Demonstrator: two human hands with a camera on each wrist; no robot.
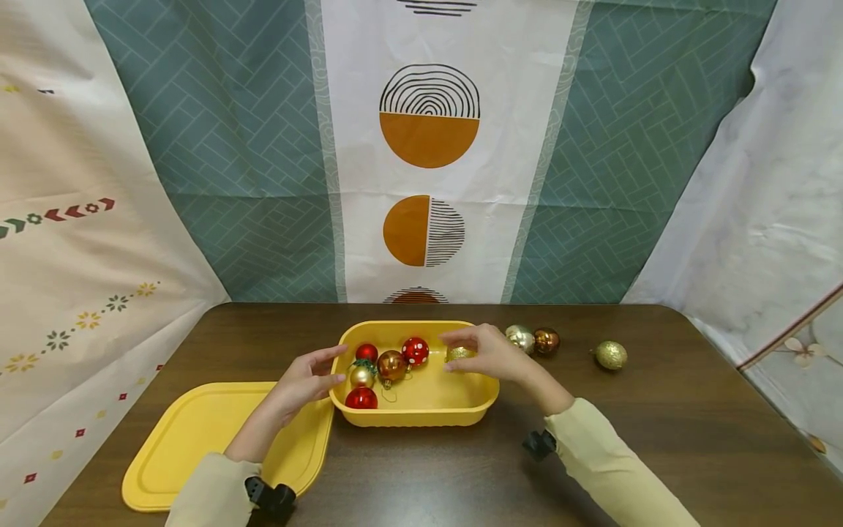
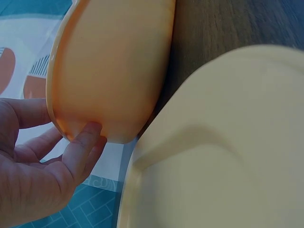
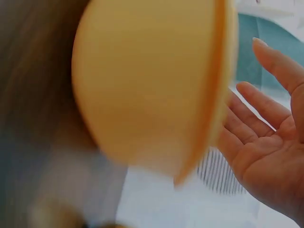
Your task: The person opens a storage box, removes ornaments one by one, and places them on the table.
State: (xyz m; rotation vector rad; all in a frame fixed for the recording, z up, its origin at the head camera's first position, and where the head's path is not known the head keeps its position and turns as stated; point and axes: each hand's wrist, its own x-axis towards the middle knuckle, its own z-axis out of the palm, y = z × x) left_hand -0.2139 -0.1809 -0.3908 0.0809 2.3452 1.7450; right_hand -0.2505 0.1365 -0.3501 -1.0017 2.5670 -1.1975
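Observation:
A yellow plastic tub stands on the table, with two plain red baubles, a red one with white dots, a copper bauble and a gold bauble inside. At its left end, my left hand holds the wall, thumb over the rim and other fingers against the outside in the left wrist view. Above the tub's right end, my right hand has its thumb and fingers spread. Below it a gold glitter bauble shows partly; the right wrist view shows nothing held.
A flat yellow lid lies left of the tub, under my left forearm. Right of the tub, a pale gold bauble and a copper bauble sit side by side. Another gold glitter bauble lies farther right. A fabric backdrop hangs behind.

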